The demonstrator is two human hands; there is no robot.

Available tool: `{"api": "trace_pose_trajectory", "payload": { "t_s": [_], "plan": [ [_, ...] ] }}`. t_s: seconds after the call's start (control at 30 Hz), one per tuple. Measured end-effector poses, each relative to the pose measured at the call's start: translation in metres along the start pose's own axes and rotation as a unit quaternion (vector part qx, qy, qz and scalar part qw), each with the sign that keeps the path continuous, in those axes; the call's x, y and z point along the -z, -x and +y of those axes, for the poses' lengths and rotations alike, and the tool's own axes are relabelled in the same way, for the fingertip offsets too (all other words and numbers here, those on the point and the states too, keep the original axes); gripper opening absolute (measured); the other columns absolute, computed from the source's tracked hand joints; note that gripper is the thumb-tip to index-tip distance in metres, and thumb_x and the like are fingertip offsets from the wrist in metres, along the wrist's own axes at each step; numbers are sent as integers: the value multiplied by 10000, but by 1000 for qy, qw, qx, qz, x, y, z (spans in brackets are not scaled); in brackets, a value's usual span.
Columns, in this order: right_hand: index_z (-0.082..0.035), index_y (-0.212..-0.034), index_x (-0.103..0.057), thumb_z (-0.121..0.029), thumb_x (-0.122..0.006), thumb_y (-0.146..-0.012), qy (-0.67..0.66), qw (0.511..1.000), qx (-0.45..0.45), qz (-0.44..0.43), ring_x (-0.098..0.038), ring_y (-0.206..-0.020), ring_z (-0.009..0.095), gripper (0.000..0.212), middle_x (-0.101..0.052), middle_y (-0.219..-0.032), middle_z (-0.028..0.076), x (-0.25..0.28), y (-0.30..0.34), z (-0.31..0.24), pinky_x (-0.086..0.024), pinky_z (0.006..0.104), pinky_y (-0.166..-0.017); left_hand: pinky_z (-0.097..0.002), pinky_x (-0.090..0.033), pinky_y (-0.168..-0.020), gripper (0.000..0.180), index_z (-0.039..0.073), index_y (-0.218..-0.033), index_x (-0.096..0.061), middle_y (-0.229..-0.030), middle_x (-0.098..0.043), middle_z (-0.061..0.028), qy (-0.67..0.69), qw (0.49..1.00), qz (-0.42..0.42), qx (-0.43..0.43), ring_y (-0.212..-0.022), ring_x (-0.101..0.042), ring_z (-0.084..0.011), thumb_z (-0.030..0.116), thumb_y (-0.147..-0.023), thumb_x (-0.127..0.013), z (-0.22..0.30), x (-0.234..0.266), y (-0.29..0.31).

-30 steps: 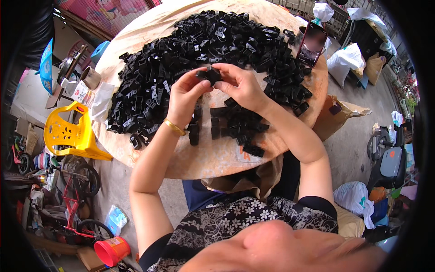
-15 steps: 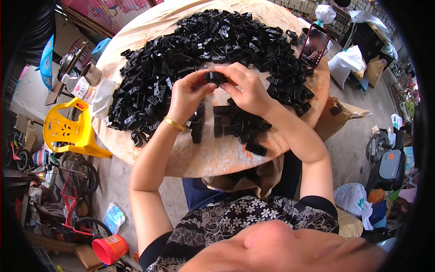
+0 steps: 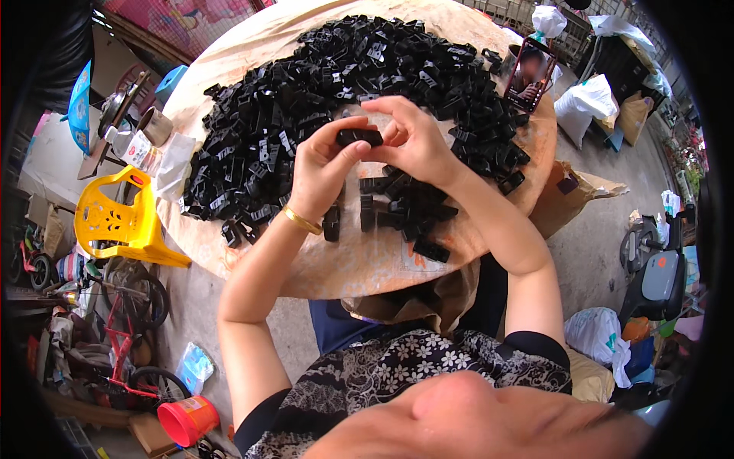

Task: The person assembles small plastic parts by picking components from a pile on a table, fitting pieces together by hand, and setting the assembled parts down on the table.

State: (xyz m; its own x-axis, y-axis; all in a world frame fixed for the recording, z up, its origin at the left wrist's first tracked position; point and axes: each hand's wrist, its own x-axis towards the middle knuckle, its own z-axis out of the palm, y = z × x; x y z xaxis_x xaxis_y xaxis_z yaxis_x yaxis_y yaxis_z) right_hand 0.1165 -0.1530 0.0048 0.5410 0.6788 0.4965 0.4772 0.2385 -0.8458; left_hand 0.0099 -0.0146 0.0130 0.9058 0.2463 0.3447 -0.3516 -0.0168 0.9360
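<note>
Between my hands, above the round table, is a small black plastic part. My left hand pinches it between thumb and fingers; a gold bangle circles that wrist. The fingers of my right hand are bent against the part's right end, thumb beneath and index finger raised. Behind both hands a wide heap of similar black plastic parts arcs across the table. A smaller cluster of black parts lies nearer to me, below my right wrist.
A cream cloth covers the round table. A phone stands at its right edge. To the left are a yellow plastic chair, a red bucket and a bicycle. A cardboard box sits at the table's right side.
The black part has turned so a longer side shows. My right index finger has lifted off it, and my left hand has shifted slightly right and down.
</note>
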Motion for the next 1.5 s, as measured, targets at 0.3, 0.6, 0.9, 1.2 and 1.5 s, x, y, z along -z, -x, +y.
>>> {"api": "trace_pose_trajectory", "payload": {
  "t_s": [0.3, 0.6, 0.9, 1.2, 1.5],
  "plan": [
    [-38, -1043, -633, -155, -643, -790, 363, 920, -148, 2, -644, -863, 225, 279, -642, -1018, 108, 70, -23, 31, -515, 324, -763, -350, -473, -759, 598, 49, -1260, -477, -909, -617, -96, -459, 845, -227, -154, -840, -563, -269, 87, -712, -714, 8, -19, 16],
    [-74, -1090, -583, -122, -600, -787, 546, 837, 8, -31, -553, -968, 307, 307, -534, -1151, 78, 49, -18, 75, -489, 381, -817, -383, -434, -853, 336, 28, -1051, -612, -964, -615, -144, -478, 840, -213, -143, -931, -541, -320, 275, -824, -626, -7, -15, -21],
    [-65, -877, -607, -45, -572, -755, 415, 909, 31, -16, -606, -802, 321, 129, -585, -899, 120, 49, -18, 64, -499, 400, -702, -391, -448, -831, 204, 12, -898, -593, -904, -625, -172, -698, 699, -141, -65, -894, -577, -335, 156, -763, -648, -80, 6, -125],
    [-52, -898, -644, -183, -635, -798, 437, 896, -66, 35, -607, -809, 337, 165, -577, -914, 156, 48, -16, 56, -501, 401, -719, -348, -502, -735, 347, -6, -877, -561, -819, -628, -173, -499, 862, -91, -13, -779, -618, -297, 186, -658, -750, -38, -3, -73],
    [-42, -1018, -621, -41, -665, -713, 369, 927, -44, 55, -620, -816, 266, 308, -611, -937, 149, 42, -15, 64, -508, 339, -741, -214, -465, -631, 365, 28, -1052, -607, -757, -580, 22, -187, 976, -3, 113, -697, -542, -66, 139, -738, -757, -13, 4, -21]
  ]
}}
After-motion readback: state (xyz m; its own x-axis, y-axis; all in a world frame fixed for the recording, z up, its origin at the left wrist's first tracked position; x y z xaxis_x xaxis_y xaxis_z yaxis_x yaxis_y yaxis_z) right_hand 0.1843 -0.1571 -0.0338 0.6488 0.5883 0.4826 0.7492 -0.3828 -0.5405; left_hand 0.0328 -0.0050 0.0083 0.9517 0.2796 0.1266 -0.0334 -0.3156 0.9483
